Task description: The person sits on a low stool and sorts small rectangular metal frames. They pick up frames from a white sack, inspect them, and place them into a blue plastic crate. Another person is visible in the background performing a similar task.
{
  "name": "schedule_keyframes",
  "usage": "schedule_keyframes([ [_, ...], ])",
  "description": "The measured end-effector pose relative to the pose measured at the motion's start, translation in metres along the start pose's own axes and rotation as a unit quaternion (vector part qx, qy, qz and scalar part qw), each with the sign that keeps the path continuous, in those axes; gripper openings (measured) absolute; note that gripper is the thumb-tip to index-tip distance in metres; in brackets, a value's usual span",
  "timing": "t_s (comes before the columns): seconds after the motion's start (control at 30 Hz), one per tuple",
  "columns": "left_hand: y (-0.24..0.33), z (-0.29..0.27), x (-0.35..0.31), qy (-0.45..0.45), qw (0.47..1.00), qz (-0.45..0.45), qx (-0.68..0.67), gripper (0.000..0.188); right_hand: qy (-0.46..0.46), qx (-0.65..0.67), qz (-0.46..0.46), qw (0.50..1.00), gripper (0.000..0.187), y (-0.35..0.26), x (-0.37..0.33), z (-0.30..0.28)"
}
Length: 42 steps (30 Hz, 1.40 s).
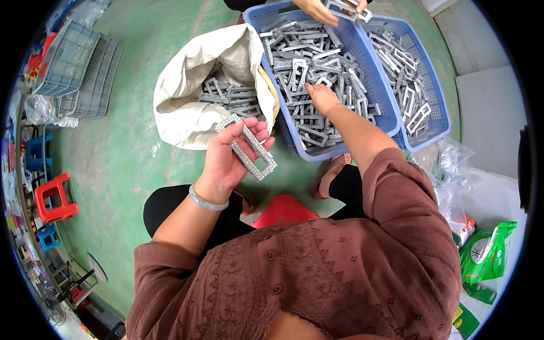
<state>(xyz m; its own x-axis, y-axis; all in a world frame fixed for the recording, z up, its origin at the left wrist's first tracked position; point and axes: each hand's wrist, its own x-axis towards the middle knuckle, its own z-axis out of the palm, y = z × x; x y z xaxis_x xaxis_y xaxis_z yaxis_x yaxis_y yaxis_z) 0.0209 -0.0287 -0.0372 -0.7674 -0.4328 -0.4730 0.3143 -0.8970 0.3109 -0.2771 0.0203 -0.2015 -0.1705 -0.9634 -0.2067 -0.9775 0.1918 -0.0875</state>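
Note:
My left hand (222, 156) is closed around a grey rectangular frame (253, 156) with a patterned, speckled surface and a long opening. It holds the frame tilted, in front of a white woven sack (178, 85). Inside the sack lie several similar grey frames (229, 95). My right hand (324, 100) reaches into a blue plastic basket (371, 73) heaped with such frames (306, 48). Its thumb and fingers look apart and touch the pile; the fingertips are partly hidden.
Beside the first basket, a second blue basket (437, 96) holds more grey frames. Across them, another person's hands (320, 10) hold a frame. Grey crates (93, 79) and a red stool (55, 198) stand left. Clear plastic bags (453, 170) lie right.

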Motion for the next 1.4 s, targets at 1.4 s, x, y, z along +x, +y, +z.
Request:
schedule_keyframes([
  [1.4,-0.018,0.034,-0.018,-0.007,0.984,0.132,0.119,0.018,-0.083,0.69,-0.025,0.719,0.04,-0.113,-0.146,-0.2],
])
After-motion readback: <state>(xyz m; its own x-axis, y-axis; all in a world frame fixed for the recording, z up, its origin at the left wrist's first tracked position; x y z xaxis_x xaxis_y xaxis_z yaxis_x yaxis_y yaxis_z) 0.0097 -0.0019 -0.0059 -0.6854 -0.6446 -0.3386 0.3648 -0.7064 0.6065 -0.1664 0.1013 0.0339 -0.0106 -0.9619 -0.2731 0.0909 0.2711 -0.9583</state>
